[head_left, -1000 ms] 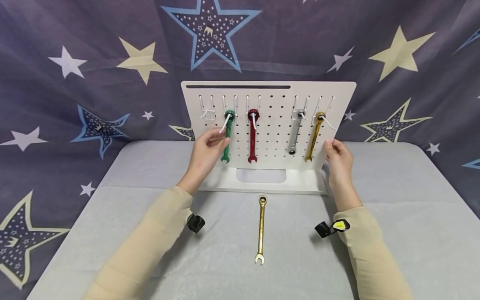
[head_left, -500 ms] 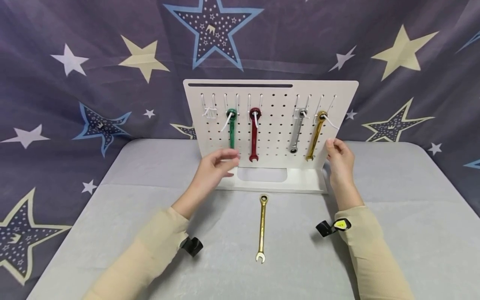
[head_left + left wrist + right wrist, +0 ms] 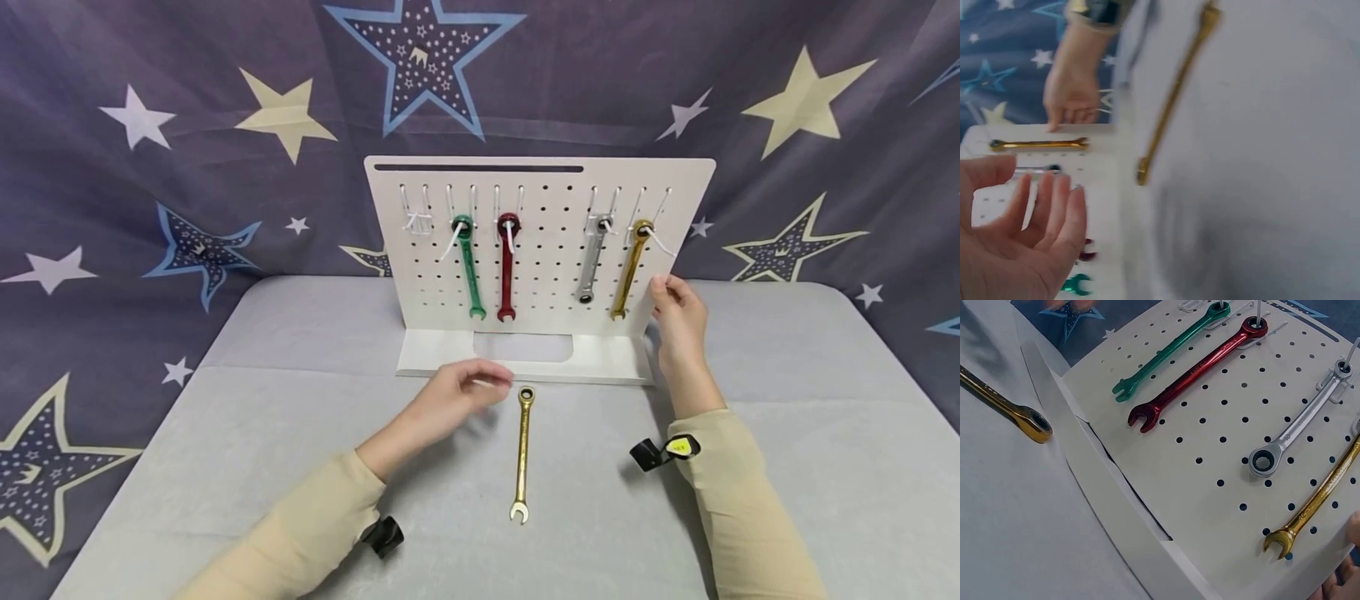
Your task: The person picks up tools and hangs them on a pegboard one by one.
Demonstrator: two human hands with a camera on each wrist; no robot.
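Observation:
My left hand (image 3: 457, 400) hovers over the table just left of a gold combination wrench (image 3: 522, 454); its fingers are loosely bent and hold nothing. That wrench lies lengthwise, ring end toward the white pegboard (image 3: 551, 275). With thumb in front and fingers behind, my right hand (image 3: 681, 333) grips the board's right edge. From hooks on the board hang a green wrench (image 3: 469, 271), a red wrench (image 3: 507, 271), a silver wrench (image 3: 592, 262) and a second gold wrench (image 3: 1316, 506). The green one hangs tilted, its lower end close to the red one.
At the board's upper left is a white hook (image 3: 417, 222) with no wrench on it. The board's base (image 3: 442, 350) stands on a grey-clothed table (image 3: 300, 400). Behind hangs a dark star-patterned curtain (image 3: 570, 75).
My left hand has let go of the green wrench and moved down and right toward the gold wrench on the table. The green wrench's lower end has swung right. My right hand stays put.

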